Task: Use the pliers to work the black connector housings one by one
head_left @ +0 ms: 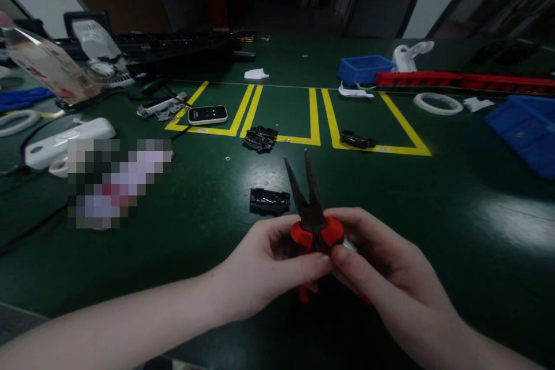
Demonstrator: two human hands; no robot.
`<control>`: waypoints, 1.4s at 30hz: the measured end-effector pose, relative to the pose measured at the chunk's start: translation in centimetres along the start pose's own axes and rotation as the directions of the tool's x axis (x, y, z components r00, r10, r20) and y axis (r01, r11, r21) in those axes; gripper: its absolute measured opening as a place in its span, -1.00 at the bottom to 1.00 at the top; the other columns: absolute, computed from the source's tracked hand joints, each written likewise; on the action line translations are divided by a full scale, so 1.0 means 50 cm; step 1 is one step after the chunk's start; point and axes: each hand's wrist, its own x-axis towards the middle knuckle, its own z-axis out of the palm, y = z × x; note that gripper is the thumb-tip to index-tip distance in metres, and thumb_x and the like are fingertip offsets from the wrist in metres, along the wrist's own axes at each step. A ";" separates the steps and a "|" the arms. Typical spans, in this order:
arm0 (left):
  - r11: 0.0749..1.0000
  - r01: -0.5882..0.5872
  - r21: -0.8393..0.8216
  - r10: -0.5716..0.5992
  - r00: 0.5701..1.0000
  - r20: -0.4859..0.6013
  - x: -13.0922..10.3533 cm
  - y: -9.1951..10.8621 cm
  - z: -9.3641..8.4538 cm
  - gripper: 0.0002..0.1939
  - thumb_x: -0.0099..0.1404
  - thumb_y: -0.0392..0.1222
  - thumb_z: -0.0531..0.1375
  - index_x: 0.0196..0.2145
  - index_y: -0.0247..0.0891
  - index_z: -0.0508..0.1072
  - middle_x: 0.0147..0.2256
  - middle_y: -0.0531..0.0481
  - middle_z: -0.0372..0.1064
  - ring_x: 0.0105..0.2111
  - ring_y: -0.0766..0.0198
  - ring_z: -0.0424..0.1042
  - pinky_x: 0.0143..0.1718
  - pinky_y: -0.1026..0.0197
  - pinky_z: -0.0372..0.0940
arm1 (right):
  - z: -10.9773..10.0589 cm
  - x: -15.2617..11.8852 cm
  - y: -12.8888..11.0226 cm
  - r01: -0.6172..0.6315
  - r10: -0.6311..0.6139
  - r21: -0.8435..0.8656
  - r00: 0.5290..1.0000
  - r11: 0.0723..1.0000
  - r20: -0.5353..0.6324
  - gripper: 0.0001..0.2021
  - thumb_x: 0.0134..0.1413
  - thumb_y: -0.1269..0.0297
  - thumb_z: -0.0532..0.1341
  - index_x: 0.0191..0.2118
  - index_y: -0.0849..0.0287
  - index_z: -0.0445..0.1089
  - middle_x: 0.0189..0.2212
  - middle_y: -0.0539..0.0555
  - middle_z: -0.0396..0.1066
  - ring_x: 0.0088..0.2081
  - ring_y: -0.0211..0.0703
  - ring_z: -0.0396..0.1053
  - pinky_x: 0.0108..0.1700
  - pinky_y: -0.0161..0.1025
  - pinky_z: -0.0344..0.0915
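Observation:
Both hands hold a pair of needle-nose pliers (pixel 313 219) with red handles, jaws upward and spread apart. My left hand (pixel 269 272) closes round one handle, its thumb across the front near the pivot. My right hand (pixel 390 272) grips the other handle, thumb tip almost touching the left one. A small silvery-white item (pixel 349 244) shows by my right fingers; I cannot tell what it is. Just beyond my left hand lies a black plastic part (pixel 269 200). Farther off are a heap of black parts (pixel 260 139) and a single black piece (pixel 357 140).
Yellow tape outlines (pixel 315 115) mark the green table (pixel 208 196). On the left are a white-edged device (pixel 208 115), a power strip (pixel 69 141) and a bottle (pixel 47 63). Blue bins (pixel 526 133), a tape roll (pixel 437 103) and a long red strip (pixel 463 81) lie right.

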 end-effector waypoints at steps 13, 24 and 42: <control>0.817 -0.057 0.574 0.013 0.997 0.081 -0.006 0.019 -0.017 -0.75 0.44 -0.08 0.16 -0.05 -0.29 0.44 -0.10 -0.09 0.44 -0.11 0.16 0.42 -0.06 0.15 0.33 | -0.043 0.028 0.018 0.282 -0.342 -0.557 0.940 0.782 -0.004 -0.66 0.32 0.10 0.11 0.15 -0.06 0.35 -0.10 0.09 0.40 -0.14 -0.18 0.43 -0.23 -0.30 0.45; 0.616 -0.255 0.745 0.163 0.967 0.196 0.016 0.049 -0.014 -0.82 0.44 -0.29 0.14 -0.08 -0.26 0.52 -0.04 -0.05 0.43 -0.01 0.26 0.41 0.09 0.27 0.28 | -0.015 0.038 0.048 0.127 -0.147 -0.527 0.989 0.840 0.004 -0.44 0.05 0.32 0.24 0.19 0.00 0.14 -0.02 0.11 0.38 -0.07 -0.05 0.46 -0.12 -0.14 0.50; -0.282 -0.177 0.943 0.164 0.959 0.230 0.043 0.104 -0.134 -0.42 0.30 0.18 0.25 0.11 -0.27 0.37 0.09 -0.21 0.32 0.04 -0.06 0.33 -0.02 -0.07 0.29 | -0.129 0.077 0.064 0.353 -0.568 -0.909 0.804 0.223 0.173 -0.55 0.09 0.24 0.25 0.12 0.09 0.28 -0.10 0.18 0.40 -0.16 0.05 0.41 -0.27 -0.04 0.40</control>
